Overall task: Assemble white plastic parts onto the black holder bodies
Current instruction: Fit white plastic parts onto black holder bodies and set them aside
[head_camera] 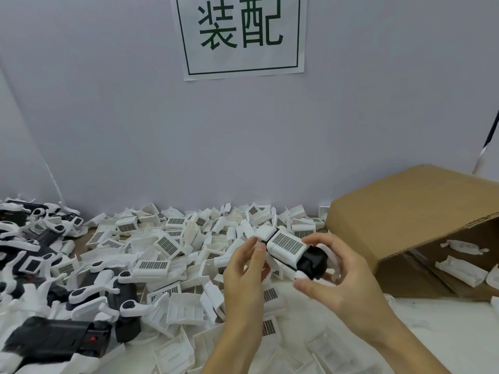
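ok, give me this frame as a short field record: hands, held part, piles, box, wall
left hand: fingers lightly curled, fingertips at the left end of the white part
right hand: grips the black body
held part: white part with grid face sitting on black body, above the pile
white pile: loose white parts across the table centre
black pile: black bodies with white clips, at left
box: cardboard, tipped on its side at right, a few white pieces inside
sign: paper on the wall, green characters
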Demonstrator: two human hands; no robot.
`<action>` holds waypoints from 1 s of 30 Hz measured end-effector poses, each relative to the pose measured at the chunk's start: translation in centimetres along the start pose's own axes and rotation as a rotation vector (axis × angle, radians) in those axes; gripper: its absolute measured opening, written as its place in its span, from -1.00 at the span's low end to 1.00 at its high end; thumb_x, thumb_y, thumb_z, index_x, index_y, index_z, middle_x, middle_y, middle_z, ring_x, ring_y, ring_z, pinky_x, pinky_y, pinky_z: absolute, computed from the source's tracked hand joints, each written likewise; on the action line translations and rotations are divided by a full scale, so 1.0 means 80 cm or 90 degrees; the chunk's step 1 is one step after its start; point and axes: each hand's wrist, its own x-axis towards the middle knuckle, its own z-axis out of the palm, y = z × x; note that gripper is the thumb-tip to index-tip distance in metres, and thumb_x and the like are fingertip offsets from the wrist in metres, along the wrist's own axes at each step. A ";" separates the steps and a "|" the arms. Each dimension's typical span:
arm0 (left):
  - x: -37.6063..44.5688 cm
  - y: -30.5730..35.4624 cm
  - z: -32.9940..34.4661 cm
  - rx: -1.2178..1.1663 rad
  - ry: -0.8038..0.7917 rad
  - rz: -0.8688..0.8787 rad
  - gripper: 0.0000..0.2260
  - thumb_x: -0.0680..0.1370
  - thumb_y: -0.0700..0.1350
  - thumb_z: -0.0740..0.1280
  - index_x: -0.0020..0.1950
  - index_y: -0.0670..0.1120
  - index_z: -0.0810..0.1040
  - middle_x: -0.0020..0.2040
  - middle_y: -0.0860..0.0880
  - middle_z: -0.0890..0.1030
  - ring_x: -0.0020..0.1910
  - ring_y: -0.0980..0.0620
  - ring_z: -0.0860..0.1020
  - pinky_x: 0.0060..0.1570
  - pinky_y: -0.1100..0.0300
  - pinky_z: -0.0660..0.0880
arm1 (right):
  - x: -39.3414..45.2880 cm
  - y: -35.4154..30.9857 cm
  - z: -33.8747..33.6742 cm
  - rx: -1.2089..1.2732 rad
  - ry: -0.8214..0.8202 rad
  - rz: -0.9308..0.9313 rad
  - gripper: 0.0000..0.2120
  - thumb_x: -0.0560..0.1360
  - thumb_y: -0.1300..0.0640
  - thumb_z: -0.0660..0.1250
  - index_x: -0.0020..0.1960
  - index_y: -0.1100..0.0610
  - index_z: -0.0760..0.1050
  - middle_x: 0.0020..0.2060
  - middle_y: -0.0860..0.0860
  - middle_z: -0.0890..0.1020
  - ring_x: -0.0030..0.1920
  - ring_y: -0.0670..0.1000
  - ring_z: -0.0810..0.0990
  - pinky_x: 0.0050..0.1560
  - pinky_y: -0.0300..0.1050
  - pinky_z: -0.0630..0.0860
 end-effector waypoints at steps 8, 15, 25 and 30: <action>-0.002 0.003 0.002 -0.141 -0.012 -0.049 -0.52 0.42 0.06 0.45 0.32 0.05 0.48 0.12 -0.23 0.65 0.06 -0.13 0.63 0.02 0.01 0.56 | -0.005 -0.001 0.015 -0.310 -0.013 -0.180 -0.27 0.15 0.28 0.66 0.15 -0.24 0.50 0.19 -0.34 0.53 0.32 -0.15 0.44 0.26 0.09 0.44; 0.005 -0.002 -0.001 -0.156 -0.011 -0.044 -0.72 0.59 -0.03 0.36 0.31 0.04 0.53 0.04 -0.12 0.66 -0.05 -0.04 0.61 -0.06 0.05 0.56 | -0.004 0.004 0.017 -0.371 -0.025 -0.255 -0.29 0.21 0.24 0.62 0.20 -0.24 0.44 0.23 -0.34 0.49 0.32 -0.17 0.43 0.21 -0.08 0.37; 0.008 -0.002 -0.008 0.005 0.044 -0.010 -0.87 0.60 0.05 0.38 0.10 0.23 0.67 -0.25 0.21 0.61 -0.45 0.15 0.51 -0.38 0.17 0.51 | -0.005 0.014 0.005 -0.046 0.029 -0.028 -0.70 0.48 -0.09 0.45 0.20 -0.20 0.53 0.08 -0.16 0.67 0.11 -0.04 0.63 0.15 0.07 0.55; 0.004 -0.005 -0.006 0.125 -0.010 0.094 -0.89 0.58 0.07 0.38 -0.03 0.28 0.68 -0.20 0.09 0.54 -0.28 0.07 0.43 -0.17 0.10 0.39 | 0.005 0.006 -0.003 0.084 0.151 0.094 -0.79 0.57 -0.12 0.34 0.04 -0.01 0.62 -0.06 0.07 0.70 -0.17 0.16 0.69 -0.11 -0.05 0.61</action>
